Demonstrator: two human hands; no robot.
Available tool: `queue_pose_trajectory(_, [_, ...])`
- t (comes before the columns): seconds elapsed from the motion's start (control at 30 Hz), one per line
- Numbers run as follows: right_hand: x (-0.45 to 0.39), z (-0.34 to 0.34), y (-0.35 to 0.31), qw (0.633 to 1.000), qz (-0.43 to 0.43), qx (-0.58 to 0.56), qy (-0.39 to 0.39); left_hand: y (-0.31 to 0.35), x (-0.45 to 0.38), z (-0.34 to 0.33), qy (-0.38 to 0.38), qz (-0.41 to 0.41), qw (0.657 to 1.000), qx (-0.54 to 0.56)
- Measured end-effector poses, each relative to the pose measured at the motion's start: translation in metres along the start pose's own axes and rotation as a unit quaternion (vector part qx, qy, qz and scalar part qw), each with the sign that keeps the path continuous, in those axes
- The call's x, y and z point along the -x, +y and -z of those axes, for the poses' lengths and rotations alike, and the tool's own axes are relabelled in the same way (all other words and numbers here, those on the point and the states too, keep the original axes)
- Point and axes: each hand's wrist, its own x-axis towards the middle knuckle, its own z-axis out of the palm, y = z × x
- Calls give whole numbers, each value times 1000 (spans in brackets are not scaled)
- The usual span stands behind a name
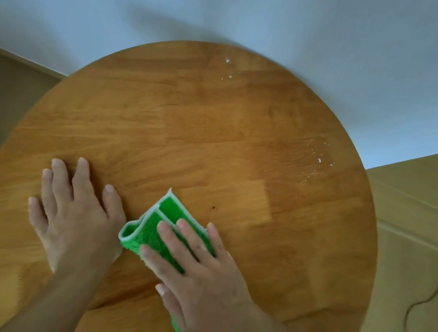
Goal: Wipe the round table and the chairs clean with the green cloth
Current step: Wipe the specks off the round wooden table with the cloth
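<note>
A round wooden table [189, 128] fills most of the view. On its near part lies a folded green cloth [159, 221] with a pale edge. My right hand [197, 271] presses flat on the cloth with straight fingers. To the left of the cloth, my left hand [76, 209] rests flat on the bare tabletop, fingers spread. White crumbs [317, 158] are scattered near the table's right edge, and a few more white crumbs [227, 64] lie near the far edge. A small dark speck [213, 207] sits just right of the cloth. No chair is in view.
A white wall [296, 25] rises right behind the table. Beige floor [412, 226] shows at the right, with a dark cable [434, 291] curling across it. More floor shows at the far left.
</note>
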Motion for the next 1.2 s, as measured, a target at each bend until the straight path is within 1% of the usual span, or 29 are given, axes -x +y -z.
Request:
queue_pose_trajectory(0.1, [0,3,22,998,46,35,-12,3,-1,0,2,3,1000,2])
queue_pose_trajectory(0.17, [0,10,52,999,22,34,-10,4,-1,1,-1,6,1000,2])
queue_pose_trajectory(0.23, [1,20,93,997,-61,48,9,5,0,1,-4,4,1000,-8])
queue_pose_trajectory(0.3, [4,32,145,977,-196,77,15,5,0,1,-6,6,1000,-11])
queue_pose_trajectory(0.37, [9,46,193,934,-347,78,21,5,0,1,-4,4,1000,-11])
queue_pose_trajectory(0.4, [11,51,210,910,-409,63,33,5,1,1,-1,3,1000,-11])
queue_pose_trajectory(0.43, [12,53,220,889,-454,43,48,5,1,1,1,4,1000,-10])
queue_pose_trajectory(0.5, [4,53,219,864,-496,5,79,5,0,0,3,6,1000,-11])
queue_pose_trajectory(0.57, [-13,49,196,856,-509,-16,90,5,1,-1,1,5,1000,-17])
queue_pose_trajectory(0.63, [-35,43,161,871,-485,-6,76,4,2,-3,0,6,1000,-23])
queue_pose_trajectory(0.7, [-60,34,114,911,-408,3,64,2,2,-4,4,10,1000,-24])
queue_pose_trajectory(0.8, [-84,19,51,969,-242,-10,48,6,-1,-4,-8,16,999,-40])
queue_pose_trajectory(0.87, [-84,20,43,989,-141,-9,35,12,-2,-2,-11,19,999,-49])
queue_pose_trajectory(0.93, [-75,23,61,994,-101,-2,39,13,-2,-1,-16,13,998,-58])
queue_pose_trajectory(0.97, [-71,24,77,993,-109,5,48,11,-2,-1,-16,10,998,-62])
queue_pose_trajectory(1.0, [-66,26,95,988,-142,10,60,9,-2,-1,-14,9,998,-64])
queue_pose_trajectory(1.03, [-60,27,115,979,-192,15,71,5,-1,-2,-12,8,998,-65])
queue_pose_trajectory(1.13, [-27,33,167,937,-339,7,81,-1,-1,-4,-9,8,998,-59])
queue_pose_trajectory(1.2, [0,36,175,914,-396,-17,83,0,-2,-5,-15,7,998,-62])
